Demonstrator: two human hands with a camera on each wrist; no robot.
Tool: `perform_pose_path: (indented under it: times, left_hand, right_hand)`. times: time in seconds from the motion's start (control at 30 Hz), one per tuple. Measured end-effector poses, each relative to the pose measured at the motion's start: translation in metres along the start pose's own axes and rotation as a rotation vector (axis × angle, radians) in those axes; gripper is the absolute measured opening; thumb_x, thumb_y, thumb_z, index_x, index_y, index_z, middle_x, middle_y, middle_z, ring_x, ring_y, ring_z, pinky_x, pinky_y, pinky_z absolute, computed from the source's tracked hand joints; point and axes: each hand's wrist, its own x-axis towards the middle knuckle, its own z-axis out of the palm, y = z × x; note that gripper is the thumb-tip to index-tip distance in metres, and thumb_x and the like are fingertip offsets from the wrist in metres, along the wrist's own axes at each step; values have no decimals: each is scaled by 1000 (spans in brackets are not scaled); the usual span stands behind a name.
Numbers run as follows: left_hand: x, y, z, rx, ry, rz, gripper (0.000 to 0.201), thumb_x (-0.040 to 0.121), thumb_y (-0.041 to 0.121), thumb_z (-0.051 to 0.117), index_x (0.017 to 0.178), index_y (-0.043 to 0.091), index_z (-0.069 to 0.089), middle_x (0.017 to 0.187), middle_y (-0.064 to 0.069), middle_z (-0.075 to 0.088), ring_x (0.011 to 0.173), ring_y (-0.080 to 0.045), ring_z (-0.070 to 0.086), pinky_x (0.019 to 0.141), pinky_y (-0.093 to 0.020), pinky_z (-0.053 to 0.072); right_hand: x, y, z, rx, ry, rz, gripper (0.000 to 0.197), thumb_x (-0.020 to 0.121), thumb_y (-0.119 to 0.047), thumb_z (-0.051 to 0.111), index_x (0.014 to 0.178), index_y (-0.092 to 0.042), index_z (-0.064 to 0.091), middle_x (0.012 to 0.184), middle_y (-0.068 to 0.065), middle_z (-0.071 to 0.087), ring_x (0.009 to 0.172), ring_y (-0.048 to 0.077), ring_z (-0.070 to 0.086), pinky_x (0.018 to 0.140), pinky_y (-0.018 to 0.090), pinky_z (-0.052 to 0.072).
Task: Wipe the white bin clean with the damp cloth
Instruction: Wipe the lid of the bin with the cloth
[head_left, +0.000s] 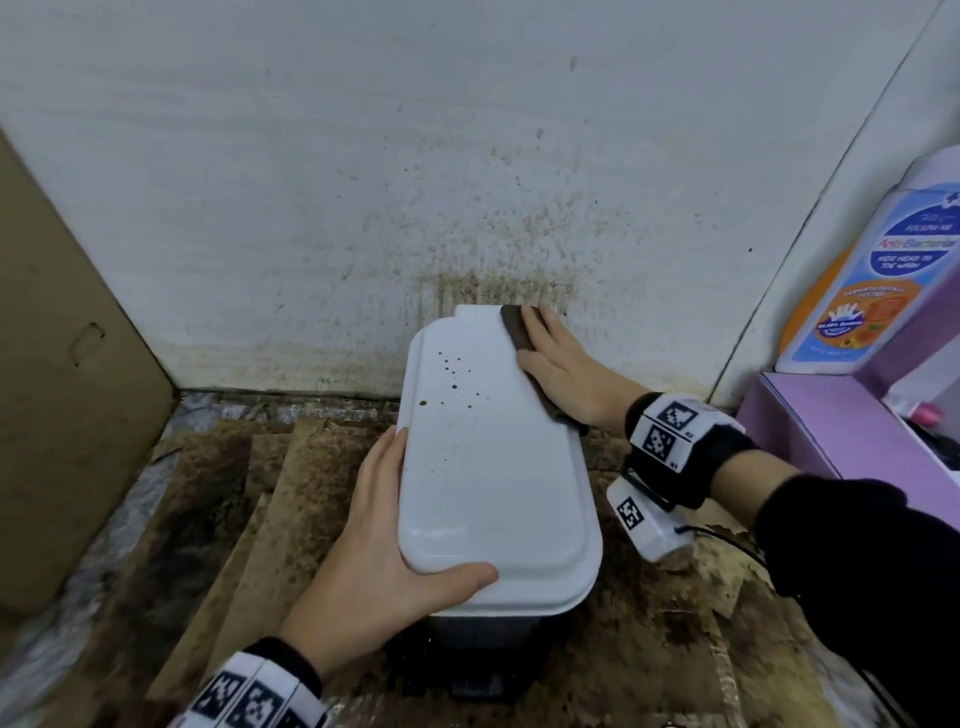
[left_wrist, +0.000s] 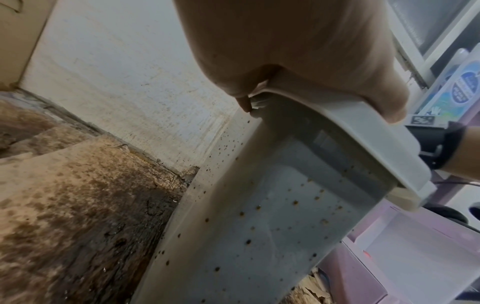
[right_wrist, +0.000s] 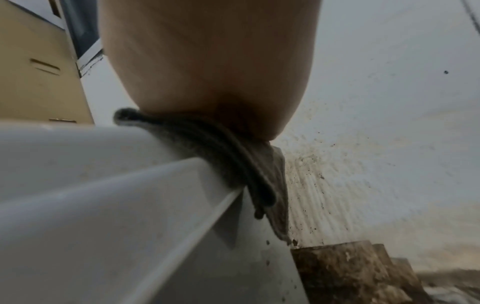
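The white bin (head_left: 493, 467) stands against the wall, lid closed, with brown specks (head_left: 453, 378) on the far half of the lid. My left hand (head_left: 384, 530) grips the lid's near-left corner, thumb on top and fingers down the left side. In the left wrist view that left hand (left_wrist: 298, 61) wraps the lid rim above the bin's speckled side (left_wrist: 272, 216). My right hand (head_left: 563, 376) lies flat on the dark damp cloth (head_left: 519, 327), pressing it on the lid's far-right edge. The right wrist view shows the folded cloth (right_wrist: 233, 160) draped over that edge under my right hand (right_wrist: 207, 72).
The wall (head_left: 467, 249) behind the bin is spattered brown. A cardboard sheet (head_left: 62, 364) leans at the left. A purple box (head_left: 831, 431) and a wash bottle (head_left: 872, 270) stand close on the right. Stained cardboard (head_left: 234, 519) covers the floor.
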Motion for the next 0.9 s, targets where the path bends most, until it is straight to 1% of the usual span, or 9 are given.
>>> perform_pose_path:
  times: [0.1,0.23,0.33,0.4,0.5,0.57,0.7,0.8,0.9]
  left_hand:
    - [-1,0,1,0,-4,5,138,49,88,75,156,49,-1,160,34,-3,152,5,8,123,-45,27]
    - [0,-1,1,-1,-5,14,138,49,88,75,157,48,0,160,34,-3,151,5,11,122,-44,29]
    - [0,-3,3,2,7,30,136,50,86,76,157,47,1,160,33,-1,150,8,13,120,-39,30]
    - [-1,-4,4,4,19,52,134,51,84,77,156,47,3,161,31,2,149,9,13,119,-35,28]
    - [-2,-4,5,6,34,69,132,53,80,79,156,47,5,161,31,3,149,11,12,117,-31,27]
    - [-2,-4,6,5,39,74,131,54,77,80,157,45,6,161,30,4,149,10,12,118,-31,26]
    - [-1,-6,6,-10,44,72,131,55,76,81,157,45,6,161,31,4,149,10,13,119,-31,25]
    - [-2,-6,5,-6,31,51,134,53,82,78,157,46,2,161,33,0,149,10,11,120,-33,26]
    - [-1,-4,3,-12,11,35,135,52,85,76,156,48,0,159,36,-3,150,9,10,120,-36,27]
  right_hand:
    - [-9,1,6,26,26,-8,69,113,-41,29,165,-20,-11,172,-7,-24,160,11,-12,128,32,1]
    - [-44,-3,24,175,59,-13,69,112,-41,31,164,-29,-13,169,-17,-28,158,3,-12,118,22,9]
    - [-84,-4,45,253,93,-33,67,113,-41,33,163,-36,-11,166,-24,-30,154,-5,-20,123,22,3]
    - [-111,-2,66,206,172,-102,64,113,-41,31,163,-35,-8,168,-20,-28,154,-6,-23,129,25,-2]
    - [-146,-4,97,46,298,-169,64,109,-40,22,165,-25,-5,173,-9,-18,158,4,-19,132,37,2]
    - [-159,-10,104,29,282,-162,67,107,-46,16,164,-25,-12,171,-10,-28,157,6,-24,132,38,1]
    - [-144,-15,85,-29,227,-105,65,110,-44,19,163,-28,-16,163,-13,-41,153,0,-31,130,28,-7]
    - [-108,-11,60,-33,115,-65,67,113,-39,25,162,-24,-18,162,-9,-40,153,5,-33,130,30,-7]
    - [-67,-11,33,-13,25,-5,70,113,-41,25,163,-19,-19,168,-5,-35,158,11,-21,127,26,-1]
